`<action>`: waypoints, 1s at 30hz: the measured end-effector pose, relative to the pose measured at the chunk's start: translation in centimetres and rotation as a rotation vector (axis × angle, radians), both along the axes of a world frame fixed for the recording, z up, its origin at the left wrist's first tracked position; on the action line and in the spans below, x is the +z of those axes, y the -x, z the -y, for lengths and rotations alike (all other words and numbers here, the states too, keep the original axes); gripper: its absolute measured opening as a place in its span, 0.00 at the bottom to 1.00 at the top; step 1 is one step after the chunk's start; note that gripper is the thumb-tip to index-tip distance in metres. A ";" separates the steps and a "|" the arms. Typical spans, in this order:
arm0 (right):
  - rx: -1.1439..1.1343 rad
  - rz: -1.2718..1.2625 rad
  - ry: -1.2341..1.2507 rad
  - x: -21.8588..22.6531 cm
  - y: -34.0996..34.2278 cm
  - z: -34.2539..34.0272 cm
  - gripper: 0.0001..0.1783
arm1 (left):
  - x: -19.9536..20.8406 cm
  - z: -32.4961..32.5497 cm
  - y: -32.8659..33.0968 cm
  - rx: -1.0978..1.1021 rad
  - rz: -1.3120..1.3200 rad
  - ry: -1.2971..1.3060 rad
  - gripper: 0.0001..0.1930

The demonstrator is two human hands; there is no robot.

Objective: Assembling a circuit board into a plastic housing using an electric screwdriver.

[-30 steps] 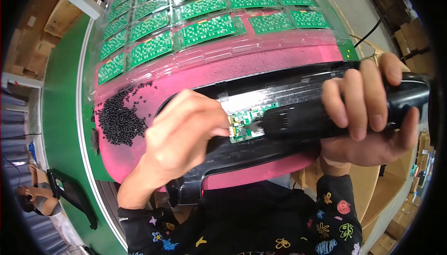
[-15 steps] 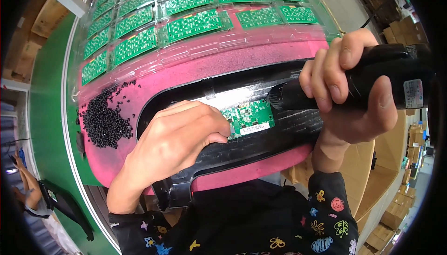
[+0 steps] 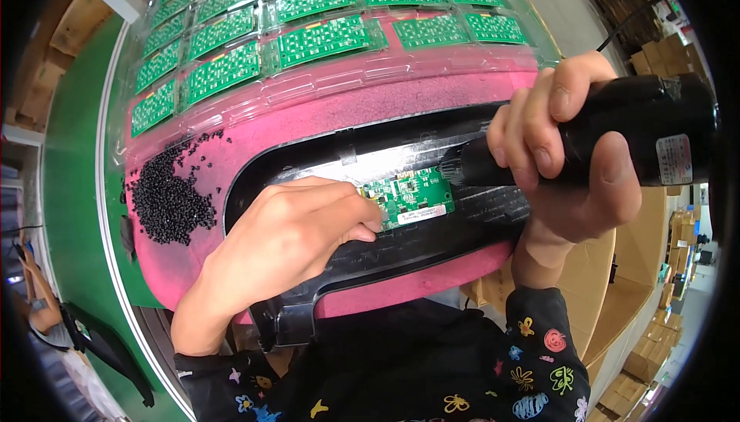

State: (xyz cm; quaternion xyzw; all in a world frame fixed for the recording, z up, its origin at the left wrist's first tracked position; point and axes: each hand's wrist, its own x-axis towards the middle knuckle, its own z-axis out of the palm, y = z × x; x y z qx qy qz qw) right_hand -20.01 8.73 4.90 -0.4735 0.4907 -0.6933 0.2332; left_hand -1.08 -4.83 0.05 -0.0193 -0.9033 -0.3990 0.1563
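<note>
The left hand (image 3: 289,229) reaches in from the lower left, its forearm slanting up and to the right, the back of the hand turned toward the camera. Its fingers bend inward and the tips of thumb and index finger come close together over the left end of a green circuit board (image 3: 420,193). They cover that end, so I cannot tell whether they pinch the board or only rest against it.

The board lies inside a long, black, shallow housing (image 3: 393,260), between the two hands, with a white strip along its near edge. The housing sits on a pink mat (image 3: 432,293) on the green desk (image 3: 73,168).

The right hand (image 3: 566,144) is wrapped around a thick black handheld tool (image 3: 636,125). Its forearm rises steeply from the lower right; the fingers curl over the tool's far side and the thumb stands up along the near side. The tool lies almost level, its bristled end (image 3: 452,168) pointing left at the right end of the board; whether the bristles touch it is unclear.

Left of the housing, small black pieces (image 3: 169,202) lie heaped on the mat. Beyond it, a clear plastic tray (image 3: 331,77) holds rows of green boards (image 3: 324,40).
</note>
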 end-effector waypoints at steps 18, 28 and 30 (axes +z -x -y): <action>0.229 0.305 0.237 0.8 1.4 -1.0 0.17 | -0.3 0.3 0.2 0.112 0.076 -0.235 0.03; 0.300 0.484 0.500 -0.2 -1.0 -1.0 0.16 | -0.1 0.7 0.0 0.127 0.245 -0.778 0.02; 0.269 0.474 0.506 -0.4 -1.4 -0.8 0.16 | 0.0 0.6 0.2 0.112 0.263 -0.816 0.02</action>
